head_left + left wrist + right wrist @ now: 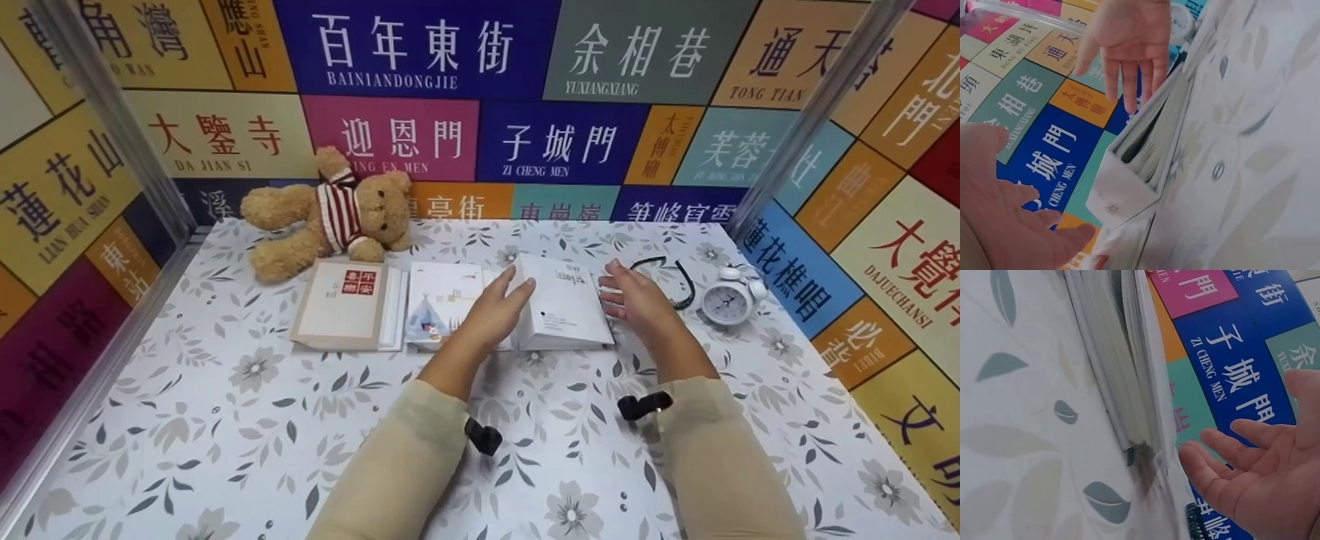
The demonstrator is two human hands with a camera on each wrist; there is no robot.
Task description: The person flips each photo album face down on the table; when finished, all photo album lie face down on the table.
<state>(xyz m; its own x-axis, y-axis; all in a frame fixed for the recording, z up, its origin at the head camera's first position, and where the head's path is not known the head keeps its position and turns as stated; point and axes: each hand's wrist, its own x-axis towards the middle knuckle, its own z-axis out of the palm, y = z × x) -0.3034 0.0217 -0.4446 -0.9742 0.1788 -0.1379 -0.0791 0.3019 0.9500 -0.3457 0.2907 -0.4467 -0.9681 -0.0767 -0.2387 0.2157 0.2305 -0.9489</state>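
A thick white book (566, 319) lies closed on the flowered tablecloth, its spine toward the left and its page edges showing in the left wrist view. My left hand (489, 313) hovers by its spine side, with fingers spread and nothing held. Over the right side, my right hand (641, 300) holds nothing; its fingers are loosely extended near the cover's edge. The right wrist view shows that hand (1258, 478) apart from the book (1157, 377). Left of my left hand lies a book with a tent picture (439, 296), partly covered by that hand.
A beige book with a red square print (341, 307) lies at the left of the row. Behind it a teddy bear (341, 214) in a striped shirt lies on its side. On the right are a black headband-like loop (686, 285) and a white alarm clock (726, 302). Printed panels surround the table.
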